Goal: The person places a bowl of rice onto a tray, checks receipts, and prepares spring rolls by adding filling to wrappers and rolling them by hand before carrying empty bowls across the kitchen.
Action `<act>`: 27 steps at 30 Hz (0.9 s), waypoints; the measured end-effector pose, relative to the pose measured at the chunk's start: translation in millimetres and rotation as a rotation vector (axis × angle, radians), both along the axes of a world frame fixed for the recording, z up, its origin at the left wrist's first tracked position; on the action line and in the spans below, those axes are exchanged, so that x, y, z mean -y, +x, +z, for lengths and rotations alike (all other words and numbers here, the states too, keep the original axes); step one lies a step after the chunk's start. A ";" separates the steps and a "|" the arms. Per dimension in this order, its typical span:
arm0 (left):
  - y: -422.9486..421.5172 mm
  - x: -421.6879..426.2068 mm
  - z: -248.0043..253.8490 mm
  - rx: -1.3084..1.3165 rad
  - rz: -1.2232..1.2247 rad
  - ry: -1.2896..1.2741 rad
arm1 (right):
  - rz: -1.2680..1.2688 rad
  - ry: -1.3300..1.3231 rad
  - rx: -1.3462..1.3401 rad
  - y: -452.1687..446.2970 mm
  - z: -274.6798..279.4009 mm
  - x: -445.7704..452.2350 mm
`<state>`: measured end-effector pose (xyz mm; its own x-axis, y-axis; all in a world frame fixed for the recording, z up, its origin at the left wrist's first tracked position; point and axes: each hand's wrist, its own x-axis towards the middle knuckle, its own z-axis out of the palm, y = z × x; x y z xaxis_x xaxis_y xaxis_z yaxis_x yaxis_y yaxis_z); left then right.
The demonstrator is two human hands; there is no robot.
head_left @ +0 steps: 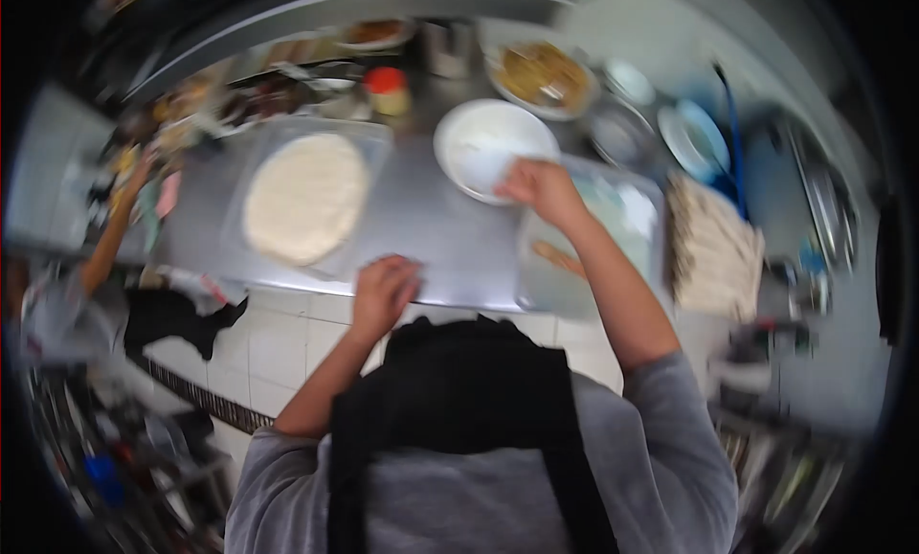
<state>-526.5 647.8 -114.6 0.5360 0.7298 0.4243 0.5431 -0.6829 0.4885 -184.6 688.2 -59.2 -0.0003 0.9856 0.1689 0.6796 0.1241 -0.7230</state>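
Observation:
My right hand [541, 190] is over the near right rim of a white bowl [493, 123], its fingers drawn together. Blur hides what the fingertips hold, if anything. Something pale lies in the bowl. At the front edge of the metal table [436, 219], my left hand [386, 288] rests with loosely bent fingers apart, holding nothing visible. Left of the bowl, a large pale slab that looks like dough [306, 200] lies on a clear plastic tray [378, 142]. Under my right forearm sits a translucent container [627, 209] with a brown, stick-like thing [557, 258] on it.
A dish of yellowish food [543, 75], a metal bowl [620, 133] and a red-lidded jar [387, 90] stand along the back. On the right are a light blue bowl [694, 140] and a folded beige cloth [713, 248]. Another person's arm [113, 230] reaches in at far left.

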 end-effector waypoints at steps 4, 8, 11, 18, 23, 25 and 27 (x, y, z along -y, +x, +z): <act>56.2 -9.7 12.3 0.130 -0.114 -0.111 | -0.193 0.022 -0.172 61.6 60.2 81.3; 134.3 -7.2 31.6 0.133 -0.355 -0.067 | -0.324 0.050 -0.112 97.3 46.1 162.7; 205.4 5.3 36.5 0.100 -0.558 -0.062 | -0.480 0.087 0.008 100.8 -7.5 202.2; 305.6 42.4 -10.8 -0.114 -0.733 -0.184 | -0.760 0.162 -0.085 70.2 -80.6 238.2; 309.8 48.1 -10.1 -0.027 -0.687 -0.157 | -0.614 0.036 -0.053 96.4 -63.0 244.9; 311.6 44.8 -14.0 -0.028 -0.648 -0.117 | -0.588 0.007 -0.205 100.5 -62.6 244.0; 314.5 43.4 -18.6 -0.152 -0.676 -0.096 | -0.366 0.121 -0.136 101.6 -66.9 240.7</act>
<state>-212.1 604.4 -133.2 0.9341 0.2455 0.2593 0.0810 -0.8529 0.5157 -83.0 447.5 -126.1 0.3773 0.8895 0.2578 0.5937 -0.0187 -0.8045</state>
